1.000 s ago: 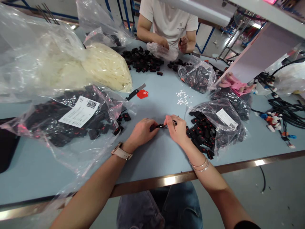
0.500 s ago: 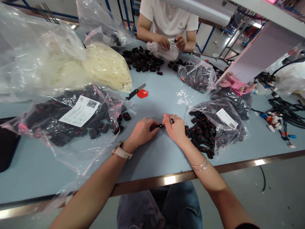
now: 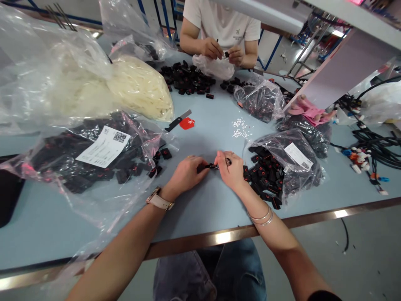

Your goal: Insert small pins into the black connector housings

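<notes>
Black plastic piece (image 3: 203, 167) pinched tight in left hand (image 3: 189, 172) over bench (image 3: 203, 209), small tool (image 3: 228, 161) gripped by curled right hand (image 3: 232, 172) at three o'clock; seemingly mid-handwork, calling next for steady grip; white bits (image 3: 239, 133) at one o'clock.

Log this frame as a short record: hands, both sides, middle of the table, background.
left hand: pinching a small black part
right hand: around a small dark tool, kind unclear
left side: large clear bag of black pieces
right side: smaller open bag, loose black blocks at its mouth
middle: knife beside red piece; white bits
across: person in white shirt
</notes>
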`<state>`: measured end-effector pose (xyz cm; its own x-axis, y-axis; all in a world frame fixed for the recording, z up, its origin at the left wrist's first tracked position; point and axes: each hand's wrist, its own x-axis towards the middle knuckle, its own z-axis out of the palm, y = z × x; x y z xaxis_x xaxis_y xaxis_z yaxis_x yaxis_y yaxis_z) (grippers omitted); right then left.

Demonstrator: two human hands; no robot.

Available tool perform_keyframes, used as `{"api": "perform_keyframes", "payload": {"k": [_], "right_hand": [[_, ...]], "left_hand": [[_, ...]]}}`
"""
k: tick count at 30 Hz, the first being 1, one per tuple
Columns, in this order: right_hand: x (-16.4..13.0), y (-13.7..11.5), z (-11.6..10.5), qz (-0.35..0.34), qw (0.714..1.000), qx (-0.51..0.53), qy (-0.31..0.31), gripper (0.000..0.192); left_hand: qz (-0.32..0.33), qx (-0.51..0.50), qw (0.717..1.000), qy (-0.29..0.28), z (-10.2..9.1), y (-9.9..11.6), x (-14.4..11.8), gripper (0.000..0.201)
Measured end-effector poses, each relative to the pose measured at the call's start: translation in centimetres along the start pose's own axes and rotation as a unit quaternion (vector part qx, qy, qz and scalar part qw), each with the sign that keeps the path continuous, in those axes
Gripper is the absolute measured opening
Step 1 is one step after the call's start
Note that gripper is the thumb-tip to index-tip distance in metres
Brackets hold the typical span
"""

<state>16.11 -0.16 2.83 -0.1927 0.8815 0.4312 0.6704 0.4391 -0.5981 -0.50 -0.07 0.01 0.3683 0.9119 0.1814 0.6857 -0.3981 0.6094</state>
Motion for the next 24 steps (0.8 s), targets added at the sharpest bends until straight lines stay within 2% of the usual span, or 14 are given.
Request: {"api": "perform_keyframes", "payload": {"k": [7, 14, 24], "right_hand": [[-0.03, 0.12, 0.15, -0.005, 1.000, 0.006, 0.011, 0.047], [0.03, -0.02, 0.15, 0.000, 1.000, -0.019, -0.015, 0.048], [0.01, 0.05, 0.73, 0.004, 0.998, -0.054, -0.018, 0.048]], "left_hand": [[0.003, -0.001, 1.000, 0.006, 0.09, 0.13, -0.05, 0.009], [0.005, 0.003, 1.000, 0.006, 0.09, 0.07, -0.01, 0.009], [0.005, 0.006, 1.000, 0.007, 0.23, -0.06, 0.03, 0.007]]}}
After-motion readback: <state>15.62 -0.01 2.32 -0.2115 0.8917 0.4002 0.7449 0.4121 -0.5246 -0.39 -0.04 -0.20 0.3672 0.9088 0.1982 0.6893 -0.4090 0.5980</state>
